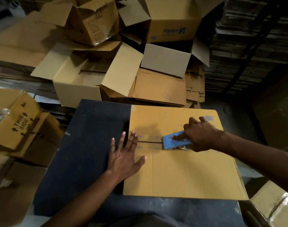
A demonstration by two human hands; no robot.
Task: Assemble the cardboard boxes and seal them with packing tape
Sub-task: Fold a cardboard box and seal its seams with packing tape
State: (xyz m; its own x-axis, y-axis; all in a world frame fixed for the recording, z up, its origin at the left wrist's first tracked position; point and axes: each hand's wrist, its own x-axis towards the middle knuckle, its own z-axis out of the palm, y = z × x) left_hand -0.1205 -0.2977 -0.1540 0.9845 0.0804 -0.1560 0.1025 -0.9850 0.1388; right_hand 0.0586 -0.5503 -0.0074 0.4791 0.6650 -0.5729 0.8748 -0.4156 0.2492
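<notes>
On the dark bench (84, 145), the left hand (123, 158) lies flat with fingers spread wide, pressing the near-left edge of the cardboard box (181, 177), which sits on the bench's right half. Along the centre seam (149, 142), the right hand (199, 136) grips a blue tape dispenser (174, 140), forefinger laid on top. Sealing looks midway; the next stroke likely needs steady downward pressure leftward along the open seam.
</notes>
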